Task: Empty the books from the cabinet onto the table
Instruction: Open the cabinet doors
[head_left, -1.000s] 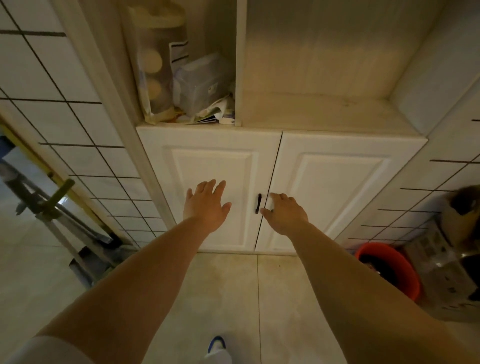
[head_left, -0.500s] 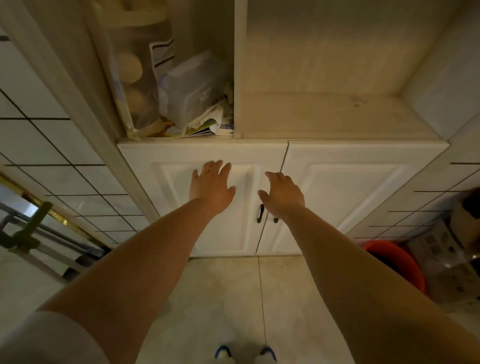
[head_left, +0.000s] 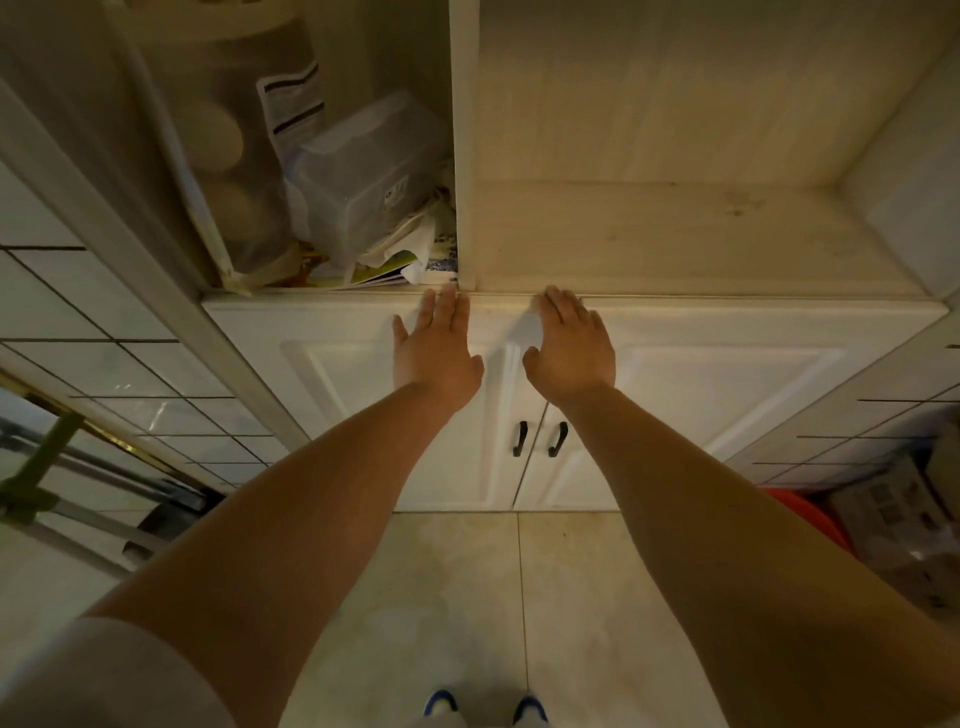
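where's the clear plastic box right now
In the head view the clear plastic box sits in the open left shelf compartment, tilted on a pile of papers, beside the divider and above the left door.

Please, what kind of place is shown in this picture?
Probably a storage corner of a home: a built-in white cabinet with two shut doors, an open shelf holding a plastic box and papers, a tiled wall and tiled floor.

Tiled wall (head_left: 78, 322), beige floor (head_left: 467, 597), dim.
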